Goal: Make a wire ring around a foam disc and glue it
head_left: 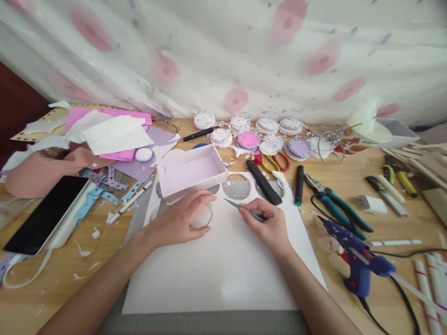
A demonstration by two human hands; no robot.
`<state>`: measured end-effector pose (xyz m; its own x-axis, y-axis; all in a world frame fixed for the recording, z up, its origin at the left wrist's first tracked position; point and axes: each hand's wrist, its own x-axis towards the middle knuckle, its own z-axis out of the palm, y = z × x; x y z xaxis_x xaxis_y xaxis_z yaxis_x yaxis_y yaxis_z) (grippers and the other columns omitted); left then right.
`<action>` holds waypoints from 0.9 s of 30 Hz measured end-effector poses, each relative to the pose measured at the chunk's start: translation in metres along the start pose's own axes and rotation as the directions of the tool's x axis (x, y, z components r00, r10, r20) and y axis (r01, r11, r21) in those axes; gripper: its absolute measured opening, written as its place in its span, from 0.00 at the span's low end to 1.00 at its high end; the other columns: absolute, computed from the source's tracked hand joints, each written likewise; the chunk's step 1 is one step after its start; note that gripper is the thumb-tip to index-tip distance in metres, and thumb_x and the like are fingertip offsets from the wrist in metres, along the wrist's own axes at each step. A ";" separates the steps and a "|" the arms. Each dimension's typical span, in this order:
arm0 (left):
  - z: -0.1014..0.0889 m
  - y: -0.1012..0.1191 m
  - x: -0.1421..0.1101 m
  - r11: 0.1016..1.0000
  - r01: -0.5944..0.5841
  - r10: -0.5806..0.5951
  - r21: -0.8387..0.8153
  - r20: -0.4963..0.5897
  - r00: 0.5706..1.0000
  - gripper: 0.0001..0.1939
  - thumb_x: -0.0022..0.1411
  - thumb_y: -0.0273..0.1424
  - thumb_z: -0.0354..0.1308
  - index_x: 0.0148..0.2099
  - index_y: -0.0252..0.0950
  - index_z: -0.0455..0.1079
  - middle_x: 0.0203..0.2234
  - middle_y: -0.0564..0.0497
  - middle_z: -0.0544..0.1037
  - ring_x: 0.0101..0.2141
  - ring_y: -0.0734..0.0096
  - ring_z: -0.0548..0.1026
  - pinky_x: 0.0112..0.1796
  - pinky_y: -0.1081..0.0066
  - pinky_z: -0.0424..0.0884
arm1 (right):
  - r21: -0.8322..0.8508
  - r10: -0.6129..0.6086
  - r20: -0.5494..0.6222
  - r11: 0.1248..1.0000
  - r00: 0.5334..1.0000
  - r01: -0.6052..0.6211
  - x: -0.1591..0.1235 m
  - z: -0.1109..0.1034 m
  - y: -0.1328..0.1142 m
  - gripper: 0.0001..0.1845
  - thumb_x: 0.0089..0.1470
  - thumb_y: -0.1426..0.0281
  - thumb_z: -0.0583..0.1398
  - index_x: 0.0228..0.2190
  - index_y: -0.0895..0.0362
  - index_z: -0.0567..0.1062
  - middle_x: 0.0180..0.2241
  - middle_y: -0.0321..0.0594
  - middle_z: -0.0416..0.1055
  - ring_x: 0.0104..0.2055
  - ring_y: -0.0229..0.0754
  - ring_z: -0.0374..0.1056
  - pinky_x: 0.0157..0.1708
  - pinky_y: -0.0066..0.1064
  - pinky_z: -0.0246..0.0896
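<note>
A large white sheet lies under both hands, with several round holes cut along its far edge. My left hand curves its thumb and fingers around a small white disc with a thin dark rim, held flat against the sheet. In my right hand is a slim teal pointed tool, like a pencil, pinched in a writing grip. Its tip points left toward the disc, a short way apart from it. Just beyond my left hand stands a shallow pale pink open box.
Behind are stacks of paper discs, scissors and a black cutter. Pliers and a blue glue gun with its cord lie right. At left are a phone, a marker and coloured paper scraps.
</note>
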<state>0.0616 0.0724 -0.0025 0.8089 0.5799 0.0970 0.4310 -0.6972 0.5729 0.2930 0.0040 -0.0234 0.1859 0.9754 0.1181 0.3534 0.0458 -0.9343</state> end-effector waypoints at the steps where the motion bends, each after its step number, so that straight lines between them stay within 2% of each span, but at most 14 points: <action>1: -0.001 -0.001 0.003 1.000 -0.010 0.010 -0.003 -0.004 1.000 0.35 0.57 0.30 0.61 0.63 0.42 0.51 0.57 0.42 0.63 0.58 0.56 0.63 0.57 0.56 0.64 | 0.030 0.016 -0.011 0.999 1.000 -0.016 0.001 -0.001 -0.001 0.11 0.50 0.64 0.62 0.25 0.59 0.75 0.16 0.33 0.66 0.16 0.32 0.56 0.16 0.23 0.51; 5: -0.008 -0.001 0.002 0.996 -0.054 0.058 0.067 -0.066 0.996 0.47 0.50 0.44 0.67 0.66 0.43 0.46 0.62 0.39 0.54 0.62 0.48 0.55 0.59 0.50 0.59 | 0.114 0.060 -0.059 0.992 0.996 -0.053 0.001 -0.004 -0.002 0.10 0.47 0.63 0.64 0.24 0.59 0.75 0.17 0.35 0.69 0.17 0.33 0.59 0.17 0.24 0.55; 7: -0.009 0.004 -0.005 0.987 -0.049 0.076 0.152 -0.176 0.981 0.47 0.48 0.48 0.67 0.65 0.43 0.50 0.63 0.38 0.52 0.62 0.43 0.53 0.58 0.47 0.57 | 0.134 0.070 -0.077 0.989 0.995 -0.060 0.000 -0.004 -0.002 0.10 0.47 0.64 0.64 0.24 0.58 0.75 0.15 0.34 0.68 0.16 0.33 0.58 0.16 0.24 0.54; 8: -0.008 0.008 -0.010 0.982 -0.032 0.081 0.184 -0.263 0.961 0.43 0.49 0.47 0.66 0.63 0.43 0.53 0.62 0.38 0.54 0.61 0.42 0.54 0.57 0.46 0.57 | 0.137 0.067 -0.080 0.989 0.995 -0.056 -0.001 -0.004 -0.002 0.10 0.48 0.64 0.64 0.24 0.58 0.75 0.15 0.34 0.67 0.16 0.33 0.58 0.15 0.24 0.53; 9: -0.006 0.012 -0.015 0.982 -0.007 0.079 0.191 -0.370 0.926 0.37 0.51 0.44 0.65 0.60 0.42 0.57 0.59 0.39 0.58 0.59 0.44 0.58 0.56 0.46 0.59 | 0.134 0.060 -0.081 0.990 0.995 -0.049 -0.003 -0.004 -0.002 0.10 0.48 0.64 0.64 0.24 0.58 0.76 0.15 0.33 0.66 0.16 0.33 0.57 0.15 0.24 0.53; 11: 0.002 0.020 -0.023 0.994 0.025 0.042 0.106 -0.591 0.805 0.20 0.57 0.33 0.60 0.52 0.41 0.64 0.46 0.43 0.70 0.48 0.55 0.69 0.47 0.55 0.68 | 0.113 0.038 -0.080 0.993 0.996 -0.028 -0.007 -0.003 -0.003 0.10 0.49 0.64 0.64 0.25 0.58 0.76 0.14 0.33 0.66 0.15 0.32 0.57 0.15 0.24 0.52; 12: 0.007 0.025 -0.026 0.999 0.021 0.006 0.033 -0.666 0.746 0.14 0.58 0.28 0.57 0.48 0.40 0.66 0.37 0.47 0.72 0.39 0.62 0.72 0.40 0.61 0.71 | 0.098 0.022 -0.077 0.995 0.997 -0.015 -0.010 -0.001 -0.004 0.09 0.50 0.64 0.63 0.25 0.58 0.77 0.14 0.33 0.65 0.15 0.32 0.56 0.15 0.24 0.52; 13: 0.012 0.028 -0.028 1.000 0.006 -0.024 -0.028 -0.704 0.710 0.10 0.59 0.25 0.54 0.43 0.40 0.67 0.28 0.51 0.71 0.31 0.69 0.72 0.32 0.67 0.71 | 0.084 0.006 -0.075 0.996 0.997 0.000 -0.014 0.000 -0.006 0.09 0.50 0.64 0.63 0.25 0.58 0.77 0.14 0.33 0.65 0.15 0.32 0.56 0.15 0.24 0.52; 14: 0.016 0.032 -0.030 0.998 -0.001 -0.044 -0.064 -0.706 0.707 0.08 0.59 0.23 0.53 0.40 0.39 0.68 0.23 0.54 0.69 0.24 0.73 0.68 0.26 0.72 0.68 | 0.071 -0.010 -0.074 0.997 0.997 0.015 -0.017 0.002 -0.008 0.09 0.51 0.65 0.63 0.26 0.58 0.77 0.14 0.33 0.65 0.15 0.32 0.57 0.15 0.24 0.53; 15: 0.020 0.034 -0.030 0.997 -0.007 -0.046 -0.074 -0.690 0.723 0.08 0.59 0.22 0.52 0.38 0.39 0.68 0.19 0.57 0.67 0.19 0.76 0.65 0.22 0.74 0.65 | 0.063 -0.028 -0.073 0.997 0.997 0.033 -0.021 0.005 -0.010 0.09 0.51 0.65 0.63 0.25 0.58 0.77 0.15 0.34 0.66 0.16 0.33 0.57 0.15 0.25 0.53; 17: 0.022 0.037 -0.030 0.999 -0.008 -0.022 -0.045 -0.633 0.774 0.08 0.59 0.21 0.52 0.36 0.39 0.68 0.16 0.59 0.67 0.15 0.79 0.61 0.18 0.75 0.61 | 0.061 -0.067 -0.063 0.996 0.996 0.071 -0.028 0.010 -0.014 0.08 0.52 0.66 0.63 0.25 0.57 0.76 0.16 0.35 0.69 0.16 0.33 0.59 0.15 0.25 0.54; 19: 0.021 0.038 -0.030 1.000 -0.014 0.000 -0.020 -0.596 0.803 0.09 0.59 0.22 0.51 0.36 0.40 0.68 0.15 0.59 0.69 0.14 0.79 0.62 0.18 0.76 0.60 | 0.033 -0.121 -0.060 0.992 0.991 0.123 -0.031 0.014 -0.016 0.07 0.52 0.67 0.62 0.25 0.57 0.76 0.17 0.36 0.71 0.16 0.33 0.60 0.15 0.26 0.55; 22: 0.017 0.034 -0.029 0.999 -0.028 0.012 -0.020 -0.567 0.824 0.10 0.58 0.21 0.51 0.37 0.39 0.69 0.13 0.60 0.66 0.14 0.79 0.63 0.18 0.77 0.60 | -0.135 -0.214 -0.080 0.970 0.974 0.202 -0.026 0.016 -0.011 0.05 0.53 0.70 0.61 0.27 0.57 0.76 0.16 0.34 0.69 0.15 0.32 0.58 0.15 0.25 0.53; 27: 0.018 0.026 -0.030 0.993 -0.114 0.092 -0.008 -0.544 0.834 0.10 0.56 0.20 0.51 0.35 0.37 0.70 0.11 0.61 0.60 0.13 0.79 0.61 0.19 0.75 0.60 | -0.424 -0.368 -0.042 0.848 0.929 0.317 -0.009 0.015 0.008 0.05 0.54 0.72 0.60 0.28 0.58 0.75 0.16 0.33 0.67 0.16 0.32 0.58 0.18 0.24 0.56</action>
<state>0.0561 0.0288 -0.0052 0.4966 0.6490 0.5763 0.3326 -0.7556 0.5643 0.2804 -0.0013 -0.0375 0.0807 0.8803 0.4675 0.7477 0.2567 -0.6124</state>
